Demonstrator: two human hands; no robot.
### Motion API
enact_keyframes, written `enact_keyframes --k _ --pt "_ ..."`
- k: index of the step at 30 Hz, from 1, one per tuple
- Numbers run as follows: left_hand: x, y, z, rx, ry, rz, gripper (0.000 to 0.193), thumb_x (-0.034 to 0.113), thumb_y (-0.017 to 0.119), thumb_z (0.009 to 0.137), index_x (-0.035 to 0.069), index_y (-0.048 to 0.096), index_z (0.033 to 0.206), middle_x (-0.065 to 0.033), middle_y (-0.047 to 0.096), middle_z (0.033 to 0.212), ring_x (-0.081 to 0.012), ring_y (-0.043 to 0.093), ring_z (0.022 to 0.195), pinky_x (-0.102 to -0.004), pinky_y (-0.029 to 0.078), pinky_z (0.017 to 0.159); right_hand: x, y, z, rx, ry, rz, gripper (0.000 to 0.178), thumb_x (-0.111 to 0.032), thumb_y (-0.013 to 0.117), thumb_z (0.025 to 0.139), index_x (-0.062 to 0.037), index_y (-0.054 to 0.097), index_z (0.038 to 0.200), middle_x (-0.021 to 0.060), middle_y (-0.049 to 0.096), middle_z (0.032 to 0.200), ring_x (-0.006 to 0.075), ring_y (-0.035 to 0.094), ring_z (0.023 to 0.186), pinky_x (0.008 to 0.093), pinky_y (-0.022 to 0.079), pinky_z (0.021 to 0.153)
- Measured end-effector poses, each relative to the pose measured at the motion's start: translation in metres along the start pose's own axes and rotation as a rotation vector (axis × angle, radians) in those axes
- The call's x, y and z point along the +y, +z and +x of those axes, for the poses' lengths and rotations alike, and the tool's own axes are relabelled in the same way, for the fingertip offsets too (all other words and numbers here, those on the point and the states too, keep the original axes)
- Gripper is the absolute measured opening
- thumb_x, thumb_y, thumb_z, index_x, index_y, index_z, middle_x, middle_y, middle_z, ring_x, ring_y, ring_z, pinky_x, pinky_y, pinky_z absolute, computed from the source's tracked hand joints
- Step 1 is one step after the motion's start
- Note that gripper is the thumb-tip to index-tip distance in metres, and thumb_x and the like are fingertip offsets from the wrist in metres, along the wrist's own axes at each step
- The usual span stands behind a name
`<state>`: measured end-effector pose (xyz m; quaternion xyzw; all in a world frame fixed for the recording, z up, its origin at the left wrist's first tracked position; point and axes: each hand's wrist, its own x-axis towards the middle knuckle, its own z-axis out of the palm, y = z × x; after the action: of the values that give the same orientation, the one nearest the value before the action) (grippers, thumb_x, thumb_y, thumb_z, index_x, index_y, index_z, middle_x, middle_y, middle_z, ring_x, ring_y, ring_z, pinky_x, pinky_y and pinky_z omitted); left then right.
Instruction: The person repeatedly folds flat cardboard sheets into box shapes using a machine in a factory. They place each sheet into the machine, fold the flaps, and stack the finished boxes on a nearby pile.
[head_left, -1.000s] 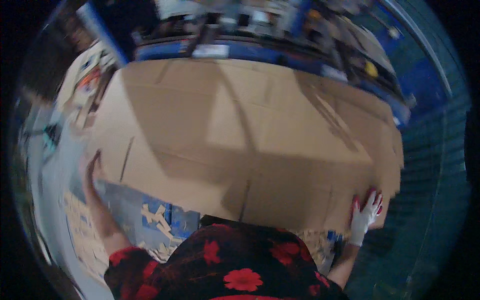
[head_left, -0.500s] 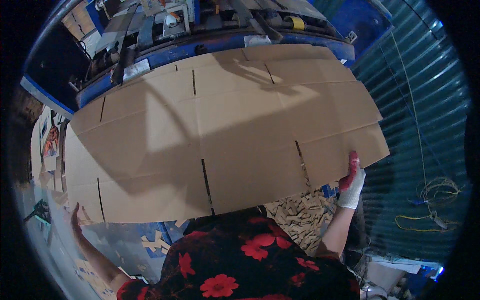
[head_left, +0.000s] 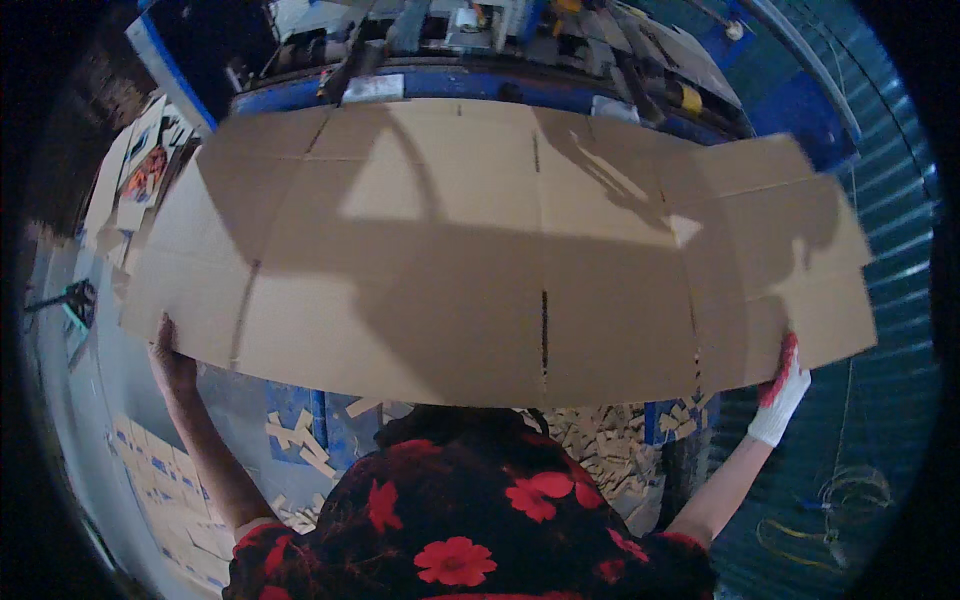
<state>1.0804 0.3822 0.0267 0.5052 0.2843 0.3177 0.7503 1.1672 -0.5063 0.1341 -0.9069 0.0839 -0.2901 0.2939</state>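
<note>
A wide flat sheet of brown cardboard [head_left: 450,270], creased and cut with narrow slots, spans the space in front of me. My bare left hand [head_left: 173,358] grips its near left edge, thumb on top and fingers hidden beneath. At the near right edge my right hand [head_left: 787,388], in a white and red glove, holds the sheet the same way. Shadows fall across the board. Its far edge reaches a blue machine [head_left: 470,84], and I cannot tell whether it rests on it.
Cardboard scraps [head_left: 600,440] lie heaped below the sheet near my body, with more on the floor to the left. A green corrugated wall [head_left: 860,420] runs along the right, with a coiled cord [head_left: 850,500] against it. Printed sheets [head_left: 140,185] stand at the far left.
The view has swung, so the machine sits farther right. Both hands still hold the cardboard; its near edge appears higher and the sheet looks more level from left to right.
</note>
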Motion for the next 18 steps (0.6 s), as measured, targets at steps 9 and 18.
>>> enact_keyframes --k 9,18 --pt "-0.012 0.11 -0.142 -0.131 0.14 0.531 0.049 0.002 0.069 0.082 0.005 0.052 0.128 -0.0117 0.055 0.128 -0.0237 0.053 0.115 -0.0359 0.039 0.101 -0.111 0.097 -0.102 -0.495 -0.309 -0.188 0.072 0.011 0.064 0.066 -0.006 0.045 0.133 0.0202 0.046 0.135 0.0355 0.041 0.129 0.0464 0.032 0.109" --pt "-0.047 0.176 -0.177 -1.177 0.915 1.644 0.081 0.035 0.073 0.066 0.03 0.041 0.141 -0.0139 0.036 0.146 -0.0448 0.028 0.136 -0.0689 0.016 0.106 -0.14 0.132 -0.103 -0.724 -0.694 -0.537 0.082 0.004 0.068 0.05 -0.0081 0.045 0.128 0.0173 0.042 0.138 0.0409 0.035 0.131 0.0584 0.027 0.11"
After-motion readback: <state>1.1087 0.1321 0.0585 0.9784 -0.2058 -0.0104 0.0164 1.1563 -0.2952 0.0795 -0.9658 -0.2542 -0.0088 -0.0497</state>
